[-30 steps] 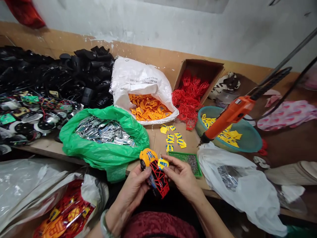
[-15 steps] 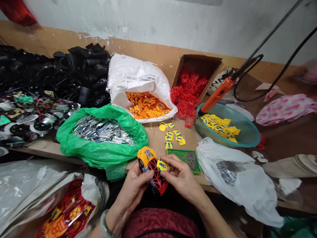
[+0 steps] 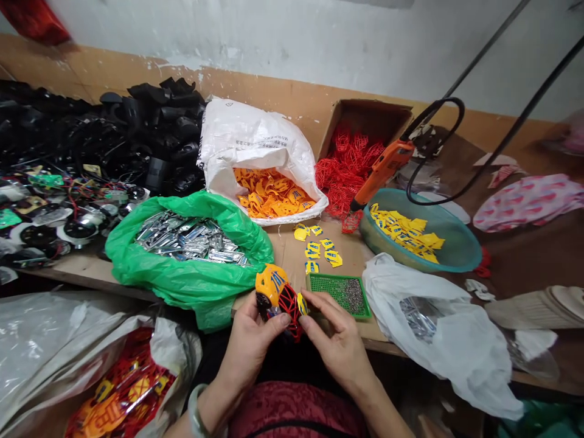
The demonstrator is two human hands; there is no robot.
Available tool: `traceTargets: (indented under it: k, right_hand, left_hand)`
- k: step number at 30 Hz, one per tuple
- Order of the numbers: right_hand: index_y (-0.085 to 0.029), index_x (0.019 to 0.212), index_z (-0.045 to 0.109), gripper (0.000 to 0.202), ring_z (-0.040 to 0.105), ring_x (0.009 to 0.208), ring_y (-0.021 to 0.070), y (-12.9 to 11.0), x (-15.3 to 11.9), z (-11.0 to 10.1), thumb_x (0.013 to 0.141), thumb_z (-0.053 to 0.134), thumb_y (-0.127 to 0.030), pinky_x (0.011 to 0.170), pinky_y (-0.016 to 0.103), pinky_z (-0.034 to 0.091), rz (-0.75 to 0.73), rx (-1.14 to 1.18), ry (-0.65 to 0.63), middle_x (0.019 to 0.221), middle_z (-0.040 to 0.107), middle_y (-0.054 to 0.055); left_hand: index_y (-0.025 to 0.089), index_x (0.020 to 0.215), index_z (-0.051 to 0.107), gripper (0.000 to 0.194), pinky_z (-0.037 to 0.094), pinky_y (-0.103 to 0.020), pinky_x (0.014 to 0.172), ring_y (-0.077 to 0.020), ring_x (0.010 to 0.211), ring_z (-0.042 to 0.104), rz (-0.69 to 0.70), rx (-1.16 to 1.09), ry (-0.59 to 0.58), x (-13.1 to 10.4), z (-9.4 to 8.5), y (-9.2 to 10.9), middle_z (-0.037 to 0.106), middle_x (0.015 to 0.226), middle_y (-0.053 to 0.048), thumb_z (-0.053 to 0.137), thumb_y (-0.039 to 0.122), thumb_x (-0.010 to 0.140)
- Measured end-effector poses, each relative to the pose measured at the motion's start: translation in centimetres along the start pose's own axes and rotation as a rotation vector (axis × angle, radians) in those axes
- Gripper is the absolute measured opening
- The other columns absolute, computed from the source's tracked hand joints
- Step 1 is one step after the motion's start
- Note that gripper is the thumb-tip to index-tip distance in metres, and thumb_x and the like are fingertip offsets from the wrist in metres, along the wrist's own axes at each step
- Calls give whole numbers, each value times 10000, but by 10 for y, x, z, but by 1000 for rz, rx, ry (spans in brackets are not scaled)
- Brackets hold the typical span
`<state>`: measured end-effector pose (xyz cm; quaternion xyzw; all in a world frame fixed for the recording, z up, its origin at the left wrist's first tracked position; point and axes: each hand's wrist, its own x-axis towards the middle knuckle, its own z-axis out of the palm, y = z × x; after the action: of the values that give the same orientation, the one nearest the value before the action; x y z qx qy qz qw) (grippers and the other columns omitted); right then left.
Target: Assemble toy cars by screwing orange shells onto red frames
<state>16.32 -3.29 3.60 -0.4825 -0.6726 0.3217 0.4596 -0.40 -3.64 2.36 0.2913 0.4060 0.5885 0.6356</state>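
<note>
My left hand (image 3: 258, 328) grips a toy car (image 3: 274, 286) with an orange front, a black wheel and a red lattice frame. Between the thumb and fingers of my right hand (image 3: 331, 325) is a small yellow piece (image 3: 302, 303), seen nearly edge-on against the red frame. Whether the piece touches the frame is unclear. Just beyond my right hand lies a green tray (image 3: 336, 292) holding small metal screws. Several yellow pieces (image 3: 326, 244) rest on the cardboard behind it.
An orange electric screwdriver (image 3: 385, 170) hangs by a teal bowl (image 3: 469, 255) of yellow pieces. Around stand a green bag (image 3: 214, 289) of metal plates, a white sack (image 3: 255, 131) of orange parts, red frames (image 3: 351, 164) and a white bag (image 3: 474, 353).
The yellow piece has turned from face-up to nearly edge-on, and the car has tilted in my left hand. The hanging screwdriver has swung left.
</note>
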Motion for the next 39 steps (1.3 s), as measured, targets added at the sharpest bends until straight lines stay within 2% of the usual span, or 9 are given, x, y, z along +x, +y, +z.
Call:
traceTargets:
  k: [4, 9, 13, 20, 31, 39]
  right_hand:
    - [-271, 1253, 722, 356, 678, 1085, 242, 2, -7, 7, 905, 655, -249, 944, 370, 561, 42, 106, 31, 1174, 715, 98]
    - [-278, 1204, 753, 309, 665, 1136, 256, 7, -8, 10, 919, 660, -357, 985, 389, 557, 149, 238, 62, 1200, 713, 97]
    - [-286, 1202, 756, 334, 634, 1210, 269, 16, -9, 8, 922, 656, -439, 1072, 430, 502, 253, 300, 44, 1272, 707, 83]
    - [-270, 1248, 728, 376, 591, 1283, 276, 33, -14, 13, 943, 629, -467, 1155, 468, 415, 342, 467, 35, 1343, 681, 76]
    - [-264, 1219, 744, 377, 585, 1298, 289, 34, -16, 20, 925, 652, -481, 1177, 502, 381, 371, 463, 70, 1357, 676, 85]
    - [-282, 1199, 755, 362, 614, 1243, 270, 26, -14, 21, 904, 678, -477, 1136, 451, 435, 374, 386, 108, 1317, 695, 69]
  left_hand:
    - [188, 1031, 720, 411, 515, -320, 883, -240, 973, 669, 33, 51, -29, -1, 8, 7, 768, 1036, -57, 893, 257, 666]
    - [183, 975, 690, 320, 494, -273, 761, -188, 821, 611, 98, 200, -53, 2, 17, 15, 711, 883, -8, 843, 209, 694]
    - [189, 916, 658, 267, 476, -260, 699, -168, 744, 572, 103, 249, -50, 5, 26, 18, 663, 798, 22, 811, 188, 698]
    - [190, 901, 652, 239, 458, -264, 693, -171, 739, 560, 115, 277, -44, 8, 31, 17, 649, 786, 26, 784, 178, 702]
    - [193, 856, 645, 238, 442, -272, 677, -175, 716, 560, 107, 358, 9, 8, 28, 15, 646, 756, 30, 784, 163, 665]
    - [196, 823, 628, 207, 428, -267, 671, -166, 702, 542, 126, 404, 22, 8, 29, 14, 613, 735, 39, 765, 147, 677]
